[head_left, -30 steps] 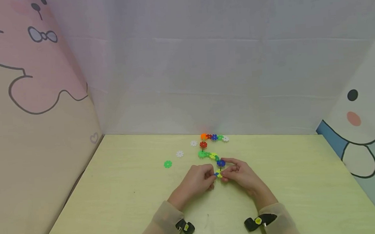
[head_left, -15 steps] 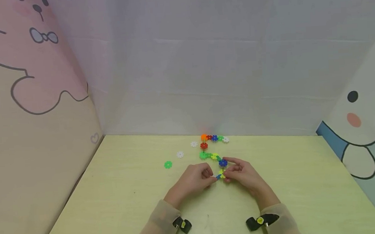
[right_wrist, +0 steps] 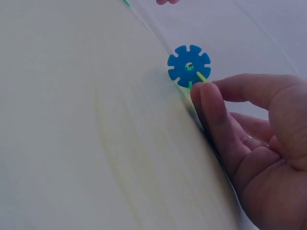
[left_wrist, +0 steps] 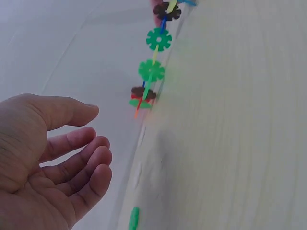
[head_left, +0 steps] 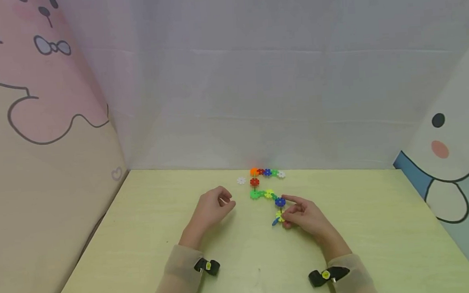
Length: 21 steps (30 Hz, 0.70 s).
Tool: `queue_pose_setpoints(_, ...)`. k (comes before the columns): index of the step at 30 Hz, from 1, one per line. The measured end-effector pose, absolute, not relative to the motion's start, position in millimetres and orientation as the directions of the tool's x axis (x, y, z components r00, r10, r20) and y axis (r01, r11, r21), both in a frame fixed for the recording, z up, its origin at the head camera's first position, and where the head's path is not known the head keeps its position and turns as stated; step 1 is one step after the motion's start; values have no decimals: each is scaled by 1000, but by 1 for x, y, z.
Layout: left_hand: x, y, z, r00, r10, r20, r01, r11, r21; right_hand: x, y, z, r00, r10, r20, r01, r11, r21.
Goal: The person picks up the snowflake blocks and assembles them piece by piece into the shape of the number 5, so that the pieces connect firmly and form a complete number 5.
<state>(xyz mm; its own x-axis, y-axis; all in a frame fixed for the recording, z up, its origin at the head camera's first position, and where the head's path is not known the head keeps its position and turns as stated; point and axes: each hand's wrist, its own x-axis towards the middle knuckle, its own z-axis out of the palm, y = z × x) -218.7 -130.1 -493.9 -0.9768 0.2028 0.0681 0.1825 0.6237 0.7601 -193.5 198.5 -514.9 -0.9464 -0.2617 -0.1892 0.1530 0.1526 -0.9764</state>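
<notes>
My right hand [head_left: 309, 218] pinches the near end of a zigzag chain of slotted plastic snowflake discs, gripping a yellow disc [head_left: 279, 215] between thumb and fingers. A blue disc [right_wrist: 179, 63] is slotted onto that yellow one and juts out past the fingertips. My index finger reaches up by a dark blue disc [head_left: 280, 202] farther along the chain. From there the chain runs back through green and yellow discs to an orange disc [head_left: 254, 172]. My left hand [head_left: 208, 211] holds nothing, its fingers loosely bent, left of the chain above the table.
A loose white disc [head_left: 241, 180] lies left of the chain. In the left wrist view a loose green disc [left_wrist: 134, 218] shows edge-on beside the left hand. The pale wooden table [head_left: 144, 259] meets a white cloth wall [head_left: 233, 119] close behind the chain.
My left hand has let go of the blue disc at the chain's end and moved left and away, over the loose discs. My right hand keeps its pinch, shifted slightly right.
</notes>
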Motion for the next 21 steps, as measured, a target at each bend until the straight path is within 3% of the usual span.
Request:
queue_pose_setpoints(9, -229, -177, -509, -985, 171, 3, 121, 689, 714, -195, 199, -519, -954, -243, -175, 131, 185, -974)
queue_pose_setpoints(21, -229, -194, -517, -992, 113, -63, 35, 700, 713, -195, 199, -519, -957, -224, -184, 133, 225, -965)
